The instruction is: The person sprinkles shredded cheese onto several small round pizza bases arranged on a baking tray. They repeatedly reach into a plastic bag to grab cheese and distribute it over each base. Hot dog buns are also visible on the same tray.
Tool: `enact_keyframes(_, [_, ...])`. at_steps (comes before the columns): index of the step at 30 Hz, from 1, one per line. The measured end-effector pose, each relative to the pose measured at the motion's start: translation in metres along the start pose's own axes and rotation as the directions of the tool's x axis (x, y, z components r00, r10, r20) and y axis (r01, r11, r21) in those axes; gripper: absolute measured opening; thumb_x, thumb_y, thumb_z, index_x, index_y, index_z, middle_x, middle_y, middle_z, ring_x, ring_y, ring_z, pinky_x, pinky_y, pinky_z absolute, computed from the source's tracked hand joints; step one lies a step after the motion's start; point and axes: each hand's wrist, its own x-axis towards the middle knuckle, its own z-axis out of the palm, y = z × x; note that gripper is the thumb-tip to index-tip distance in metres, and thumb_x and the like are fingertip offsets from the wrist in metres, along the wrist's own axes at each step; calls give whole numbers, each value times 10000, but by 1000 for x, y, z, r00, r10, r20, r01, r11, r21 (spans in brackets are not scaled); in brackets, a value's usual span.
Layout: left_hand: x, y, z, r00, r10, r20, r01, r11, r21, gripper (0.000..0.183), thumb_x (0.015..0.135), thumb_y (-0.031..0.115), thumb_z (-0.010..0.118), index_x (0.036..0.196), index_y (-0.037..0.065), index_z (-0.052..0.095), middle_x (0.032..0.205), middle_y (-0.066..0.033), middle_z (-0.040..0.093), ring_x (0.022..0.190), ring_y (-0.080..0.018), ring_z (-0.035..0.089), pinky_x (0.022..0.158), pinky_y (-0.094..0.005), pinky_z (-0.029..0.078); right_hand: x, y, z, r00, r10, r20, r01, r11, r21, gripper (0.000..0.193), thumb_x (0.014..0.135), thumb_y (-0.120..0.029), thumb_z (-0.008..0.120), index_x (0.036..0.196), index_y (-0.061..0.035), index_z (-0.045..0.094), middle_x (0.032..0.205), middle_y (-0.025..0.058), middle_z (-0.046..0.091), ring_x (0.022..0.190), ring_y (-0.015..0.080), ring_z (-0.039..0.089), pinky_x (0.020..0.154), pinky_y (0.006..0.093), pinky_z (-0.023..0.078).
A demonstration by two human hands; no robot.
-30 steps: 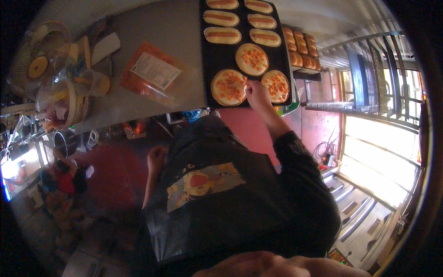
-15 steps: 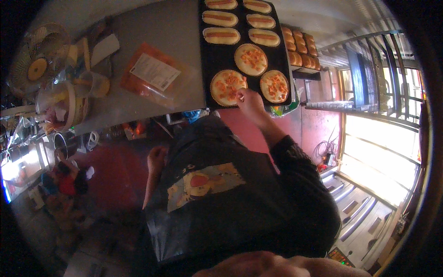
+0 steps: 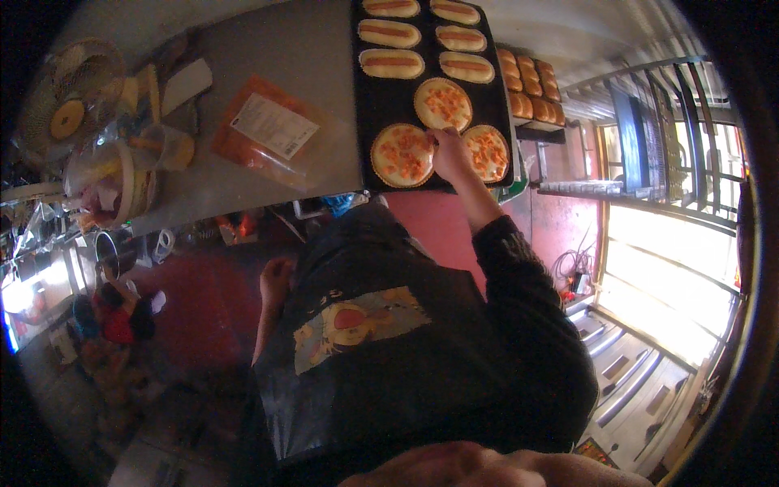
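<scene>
Three round doughs in fluted paper cups lie on a black baking tray (image 3: 365,105), topped with orange bits: a left one (image 3: 399,154), a right one (image 3: 487,152) and an upper one (image 3: 443,104). My right hand (image 3: 453,156) hovers between them at the right rim of the left dough, fingertips pinched. Whatever the pinch holds is too small to make out. Several long doughs with sausages (image 3: 391,63) fill the far part of the tray. My left hand (image 3: 277,276) hangs low beside the dark apron (image 3: 389,373), its fingers loosely curled, holding nothing I can see.
Left of the tray, an orange plastic packet (image 3: 264,126) with a white label lies on the grey table (image 3: 324,49). A fan (image 3: 66,118) and a clear tub (image 3: 109,183) stand farther left. Baked bread (image 3: 531,85) sits beyond the tray; a metal rack (image 3: 641,138) stands right.
My right hand has moved up and to the right, from over the left dough to the gap beside it. My left hand stays where it was.
</scene>
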Motion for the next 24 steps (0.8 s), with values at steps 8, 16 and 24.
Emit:
enact_keyframes(8, [-6, 8, 1, 999, -20, -39, 21, 999, 33, 204, 892, 188, 656, 1024, 33, 668, 912, -76, 692, 800, -130, 623, 700, -300, 496, -4, 8, -5, 994, 60, 89, -63, 998, 30, 168, 805, -107, 640, 969, -71, 645, 934, 164, 656, 907, 360, 638, 749, 454, 517])
enact_keyframes(16, [-3, 12, 3, 999, 18, -42, -18, 1000, -12, 197, 893, 172, 655, 1028, 31, 670, 898, -59, 690, 796, -116, 615, 718, -282, 489, -26, 11, 2, 998, -39, -43, 44, 991, 123, 174, 823, -140, 664, 976, -58, 653, 858, 147, 684, 813, 328, 666, 703, 407, 529])
enact_keyframes(24, [-4, 19, 2, 998, 18, -65, -15, 999, 49, 215, 894, 197, 641, 1015, 22, 672, 891, -86, 689, 813, -137, 630, 745, -295, 493, -25, 8, 1, 990, -3, 143, -18, 990, 142, 173, 831, -172, 672, 954, -51, 676, 839, 144, 690, 808, 312, 678, 683, 396, 532])
